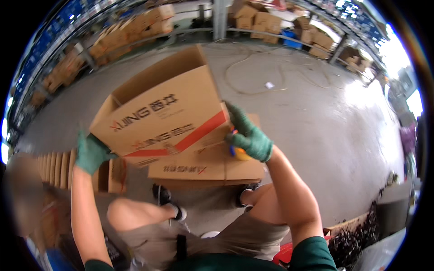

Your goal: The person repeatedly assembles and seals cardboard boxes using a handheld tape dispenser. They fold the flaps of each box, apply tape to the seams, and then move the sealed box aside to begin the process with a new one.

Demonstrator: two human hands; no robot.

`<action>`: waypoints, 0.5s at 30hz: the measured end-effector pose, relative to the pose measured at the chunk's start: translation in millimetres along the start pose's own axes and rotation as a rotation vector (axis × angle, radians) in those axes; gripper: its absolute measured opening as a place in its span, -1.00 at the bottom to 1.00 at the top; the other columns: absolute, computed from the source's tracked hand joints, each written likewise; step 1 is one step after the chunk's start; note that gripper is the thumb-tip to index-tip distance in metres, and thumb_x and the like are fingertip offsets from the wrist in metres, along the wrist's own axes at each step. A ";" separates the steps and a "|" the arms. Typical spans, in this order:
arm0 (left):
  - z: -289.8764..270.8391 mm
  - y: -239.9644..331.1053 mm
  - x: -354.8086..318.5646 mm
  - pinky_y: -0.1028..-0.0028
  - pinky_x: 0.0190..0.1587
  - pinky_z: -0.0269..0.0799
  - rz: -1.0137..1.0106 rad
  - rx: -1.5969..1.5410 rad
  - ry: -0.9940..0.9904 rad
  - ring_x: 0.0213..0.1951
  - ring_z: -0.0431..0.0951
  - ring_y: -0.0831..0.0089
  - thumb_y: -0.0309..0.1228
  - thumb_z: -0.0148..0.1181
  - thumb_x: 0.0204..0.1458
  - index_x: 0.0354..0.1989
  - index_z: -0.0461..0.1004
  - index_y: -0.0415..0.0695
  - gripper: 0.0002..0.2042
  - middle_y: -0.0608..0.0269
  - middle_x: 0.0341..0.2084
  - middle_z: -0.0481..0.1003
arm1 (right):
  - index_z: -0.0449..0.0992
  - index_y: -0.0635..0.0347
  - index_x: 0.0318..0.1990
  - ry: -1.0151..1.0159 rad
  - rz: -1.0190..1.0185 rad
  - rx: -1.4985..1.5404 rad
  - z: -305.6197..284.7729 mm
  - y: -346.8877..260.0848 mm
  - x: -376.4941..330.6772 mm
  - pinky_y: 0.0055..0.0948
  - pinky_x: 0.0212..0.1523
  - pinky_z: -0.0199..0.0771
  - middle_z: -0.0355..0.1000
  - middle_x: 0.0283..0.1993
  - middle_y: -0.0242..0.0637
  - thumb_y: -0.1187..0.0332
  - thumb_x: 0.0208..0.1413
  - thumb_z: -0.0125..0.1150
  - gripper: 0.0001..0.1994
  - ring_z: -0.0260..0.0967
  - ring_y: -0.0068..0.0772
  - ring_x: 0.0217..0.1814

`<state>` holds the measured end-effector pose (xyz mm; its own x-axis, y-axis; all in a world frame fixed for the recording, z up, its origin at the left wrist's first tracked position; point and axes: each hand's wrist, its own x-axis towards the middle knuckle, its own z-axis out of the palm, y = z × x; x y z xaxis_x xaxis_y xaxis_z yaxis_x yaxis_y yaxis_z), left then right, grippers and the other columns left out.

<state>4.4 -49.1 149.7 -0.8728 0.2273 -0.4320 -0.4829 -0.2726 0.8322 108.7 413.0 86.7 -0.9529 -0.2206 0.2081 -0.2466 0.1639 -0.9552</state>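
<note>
While the person sits with knees bent at the lower centre of the frame, both gloved hands hold a cardboard box [167,113] tilted up at mid-frame. At the far left, a row of flattened cardboard sheets [54,169] stands on edge just beside the left forearm. The left hand [91,153], in a green glove, is closed on the box's lower left corner, fingers wrapped round the edge. The box is brown with a red diagonal stripe; its open top flaps point toward the upper centre of the frame and its printed face is turned to the camera. Under it lies a second, flat cardboard box [208,169], touching the tilted box along its lower edge and reaching over the person's shoes. The right hand [249,135], also green-gloved, presses against the box's right edge with fingers spread along it, and a yellow and blue tool [238,152] is tucked under the palm; its kind cannot be told. To the right, the grey concrete floor [316,122] lies open from mid-frame to the right rim, crossed only by thin cables [271,86] in the upper centre. Shelves with stacked cartons [257,20] border the floor along the upper edge. At the lower right, a bin of dark tangled parts [357,235] sits near the right elbow.
</note>
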 end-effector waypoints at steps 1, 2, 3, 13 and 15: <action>-20.7 6.4 0.6 -0.38 0.10 0.31 -0.075 -0.059 -0.073 0.29 0.32 -0.09 0.54 -0.37 0.05 0.44 0.14 -0.05 0.00 0.02 0.30 0.33 | -0.04 0.14 0.52 0.070 -0.071 -0.045 2.8 16.3 4.9 -0.38 0.28 0.33 0.05 0.53 -0.14 0.49 0.10 0.22 -0.17 -0.03 -0.36 0.53; -39.4 11.0 -2.9 -0.21 0.11 0.38 0.042 0.329 -0.144 0.24 0.38 -0.03 0.36 -0.23 0.12 0.41 0.18 -0.12 -0.13 0.01 0.26 0.37 | -0.01 0.15 0.50 0.069 -0.176 0.006 5.6 22.6 11.0 -0.35 0.33 0.28 0.03 0.54 -0.15 0.52 0.14 0.19 -0.22 -0.03 -0.32 0.53; -52.6 14.6 0.2 -0.03 0.13 0.44 0.198 0.798 -0.190 0.20 0.45 0.04 0.18 -0.10 0.19 0.37 0.22 -0.18 -0.25 0.00 0.22 0.41 | 0.04 0.17 0.48 0.057 -0.173 0.165 13.3 20.1 14.4 -0.31 0.35 0.26 0.02 0.55 -0.16 0.59 0.16 0.10 -0.29 -0.04 -0.32 0.54; -177.9 -39.3 -73.7 0.13 0.05 0.61 -0.056 0.205 0.518 0.01 0.62 0.13 -0.36 0.10 0.25 0.25 0.33 -0.25 -0.58 -0.05 0.06 0.54 | 0.17 0.09 0.44 0.090 -0.165 -0.174 82.2 -21.7 45.3 -0.21 0.42 0.23 0.22 0.46 -0.19 0.64 0.20 0.04 -0.37 0.17 -0.22 0.50; -229.2 -76.3 -76.7 0.07 0.07 0.59 -0.069 0.101 0.558 0.07 0.58 0.10 -0.39 0.10 0.22 0.24 0.33 -0.20 -0.58 -0.03 0.09 0.51 | 0.16 0.09 0.45 0.096 -0.141 -0.173 69.0 -13.0 38.0 -0.24 0.37 0.31 0.27 0.43 -0.19 0.63 0.22 0.02 -0.38 0.21 -0.25 0.47</action>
<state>91.9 -259.9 39.6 -0.7581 -0.2939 -0.5822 -0.5551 -0.1779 0.8126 87.9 336.2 92.6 -0.9174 -0.1617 0.3637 -0.3969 0.3022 -0.8667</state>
